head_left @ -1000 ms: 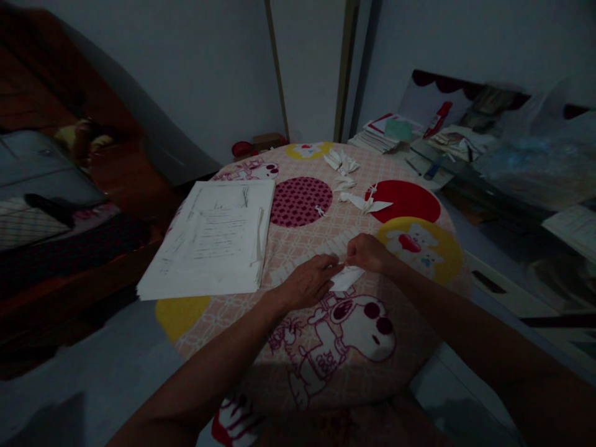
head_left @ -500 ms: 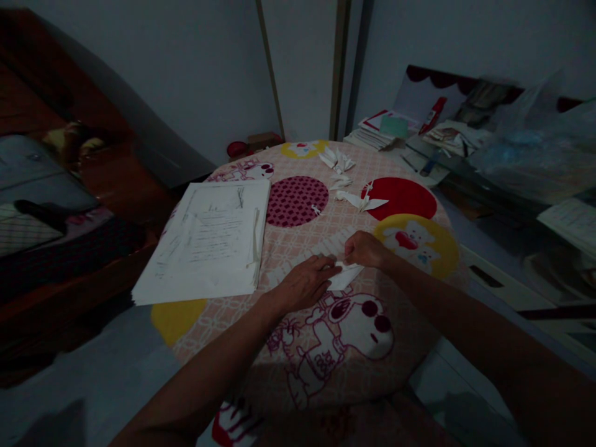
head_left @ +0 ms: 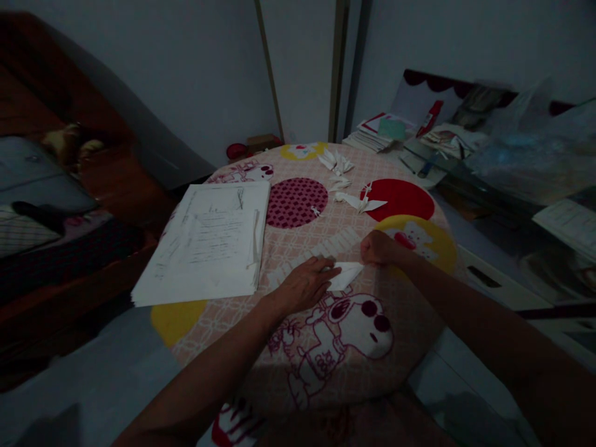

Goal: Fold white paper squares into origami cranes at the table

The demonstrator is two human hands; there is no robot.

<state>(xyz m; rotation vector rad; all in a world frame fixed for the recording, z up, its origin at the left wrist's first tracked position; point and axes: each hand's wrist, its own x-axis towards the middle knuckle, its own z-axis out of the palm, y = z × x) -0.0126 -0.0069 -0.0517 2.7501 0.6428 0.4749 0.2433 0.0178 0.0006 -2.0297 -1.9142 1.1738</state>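
Note:
A folded piece of white paper [head_left: 347, 273] lies on the round table, tapering to a point at its right. Across its left part rests my left hand [head_left: 307, 282], fingers stretched out and pressing the paper down. My right hand [head_left: 378, 248] is curled closed by the paper's right tip. Its fingertips are hidden, so whether they pinch anything cannot be seen. Several white folded paper birds [head_left: 361, 202] lie farther back on the table.
A stack of written sheets [head_left: 209, 242] covers the table's left side. The patterned tablecloth [head_left: 288, 242] bears cartoon figures. To the right is a glass shelf with papers, a red marker-shaped object [head_left: 429, 118] and a plastic bag [head_left: 521, 149]. Wooden furniture [head_left: 116, 167] stands at left.
My right hand has slid to the right, off the top of the folded paper to its right tip, uncovering more of it. My left hand has stayed in place.

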